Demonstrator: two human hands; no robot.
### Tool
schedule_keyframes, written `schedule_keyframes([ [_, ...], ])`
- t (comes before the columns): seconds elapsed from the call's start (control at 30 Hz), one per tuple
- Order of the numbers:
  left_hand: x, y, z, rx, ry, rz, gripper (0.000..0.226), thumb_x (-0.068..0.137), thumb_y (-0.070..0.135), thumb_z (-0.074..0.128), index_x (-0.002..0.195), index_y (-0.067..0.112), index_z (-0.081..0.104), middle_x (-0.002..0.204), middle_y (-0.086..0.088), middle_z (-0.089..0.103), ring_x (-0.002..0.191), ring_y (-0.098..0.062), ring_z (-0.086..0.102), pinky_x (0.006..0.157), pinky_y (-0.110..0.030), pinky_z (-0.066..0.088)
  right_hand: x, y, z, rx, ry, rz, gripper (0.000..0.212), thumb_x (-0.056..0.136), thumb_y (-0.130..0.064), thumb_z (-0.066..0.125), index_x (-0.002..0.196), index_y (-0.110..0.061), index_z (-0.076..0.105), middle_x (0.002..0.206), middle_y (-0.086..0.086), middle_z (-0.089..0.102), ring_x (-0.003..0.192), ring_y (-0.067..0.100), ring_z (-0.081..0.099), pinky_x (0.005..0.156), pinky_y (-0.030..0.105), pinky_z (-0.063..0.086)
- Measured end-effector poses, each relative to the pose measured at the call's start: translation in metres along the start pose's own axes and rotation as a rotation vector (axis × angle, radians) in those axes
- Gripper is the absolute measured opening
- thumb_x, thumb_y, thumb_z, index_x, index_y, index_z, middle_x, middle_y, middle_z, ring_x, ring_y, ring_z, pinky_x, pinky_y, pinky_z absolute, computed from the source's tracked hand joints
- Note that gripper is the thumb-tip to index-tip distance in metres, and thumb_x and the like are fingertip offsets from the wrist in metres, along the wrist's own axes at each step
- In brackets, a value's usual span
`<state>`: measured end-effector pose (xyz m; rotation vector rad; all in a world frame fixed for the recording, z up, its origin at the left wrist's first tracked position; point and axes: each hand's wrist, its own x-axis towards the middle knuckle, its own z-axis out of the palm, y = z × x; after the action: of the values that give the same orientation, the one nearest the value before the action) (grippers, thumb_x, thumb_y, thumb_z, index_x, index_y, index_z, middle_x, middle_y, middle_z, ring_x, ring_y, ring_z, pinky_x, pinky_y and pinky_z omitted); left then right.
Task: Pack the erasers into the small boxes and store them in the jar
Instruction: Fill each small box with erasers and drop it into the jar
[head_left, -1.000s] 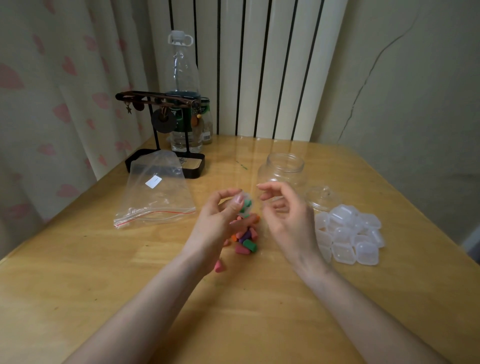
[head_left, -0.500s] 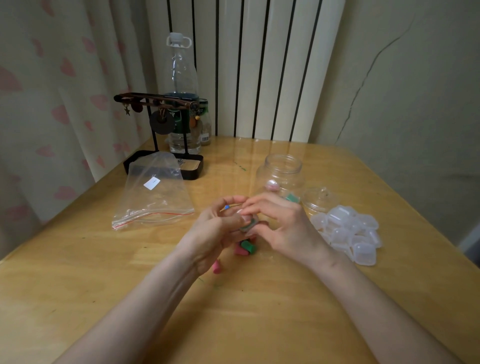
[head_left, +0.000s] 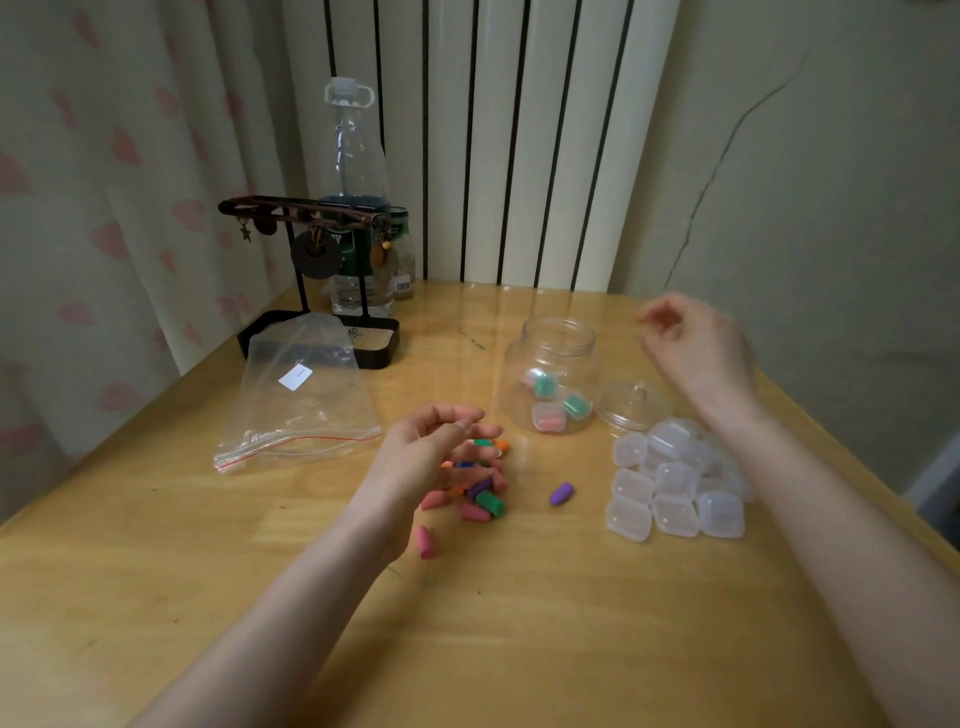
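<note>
Erasers (head_left: 480, 486) lie beneath the left hand's (head_left: 426, 462) loosely curled fingers (head_left: 467, 423).

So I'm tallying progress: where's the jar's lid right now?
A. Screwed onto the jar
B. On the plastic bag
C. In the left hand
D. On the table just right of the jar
D: the clear lid sits on the table beside the open jar, above the empty boxes.

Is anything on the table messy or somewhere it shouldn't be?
One purple eraser lies alone on the table, apart from the pile of erasers by the left hand. A pink eraser has strayed too, nearer the person. The jar stands open, its lid beside it.
</note>
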<state>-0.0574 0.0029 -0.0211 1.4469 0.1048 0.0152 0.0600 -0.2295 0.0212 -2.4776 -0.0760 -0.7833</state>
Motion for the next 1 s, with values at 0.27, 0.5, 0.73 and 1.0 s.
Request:
schedule_keyframes([
  [0.27, -0.002, -0.002, 0.005, 0.006, -0.016, -0.003, 0.017, 0.096, 0.009, 0.045, 0.106, 0.006, 0.060, 0.091, -0.006, 0.073, 0.067, -0.012, 0.069, 0.057, -0.022, 0.058, -0.046, 0.026, 0.016, -0.273, -0.581, -0.172, 0.035, 0.077, -0.028, 0.074, 0.111, -0.034, 0.066, 0.103, -0.009, 0.064, 0.107, 0.013, 0.048, 0.083, 0.027, 0.041],
  [0.5, -0.005, -0.001, 0.006, 0.018, -0.073, -0.021, 0.021, 0.097, 0.005, 0.044, 0.111, -0.003, 0.057, 0.099, -0.018, 0.070, 0.078, -0.021, 0.068, 0.068, -0.025, 0.058, -0.048, 0.018, 0.012, -0.345, -0.504, -0.201, 0.035, 0.081, -0.034, 0.068, 0.116, -0.030, 0.063, 0.114, 0.004, 0.064, 0.103, 0.021, 0.058, 0.083, 0.032, 0.045],
  [0.73, -0.016, -0.006, 0.019, 0.072, -0.278, 0.189, 0.037, 0.092, 0.019, 0.050, 0.129, 0.023, 0.050, 0.110, 0.002, 0.068, 0.100, -0.015, 0.068, 0.076, -0.022, 0.055, -0.103, -0.052, -0.012, 0.805, -0.578, -0.124, 0.032, 0.092, -0.010, 0.056, 0.116, -0.029, 0.064, 0.094, 0.002, 0.068, 0.064, 0.016, 0.068, 0.060, 0.027, 0.057],
  [1.0, -0.018, -0.005, 0.020, 0.004, -0.303, 0.177, 0.026, 0.090, 0.007, 0.056, 0.113, 0.019, 0.057, 0.100, 0.002, 0.072, 0.081, -0.013, 0.072, 0.065, -0.015, 0.052, -0.113, -0.041, -0.006, 0.977, -0.722, -0.011, 0.049, 0.083, 0.009, 0.062, 0.123, -0.018, 0.061, 0.096, 0.024, 0.071, 0.087, 0.035, 0.070, 0.088, 0.048, 0.053],
])
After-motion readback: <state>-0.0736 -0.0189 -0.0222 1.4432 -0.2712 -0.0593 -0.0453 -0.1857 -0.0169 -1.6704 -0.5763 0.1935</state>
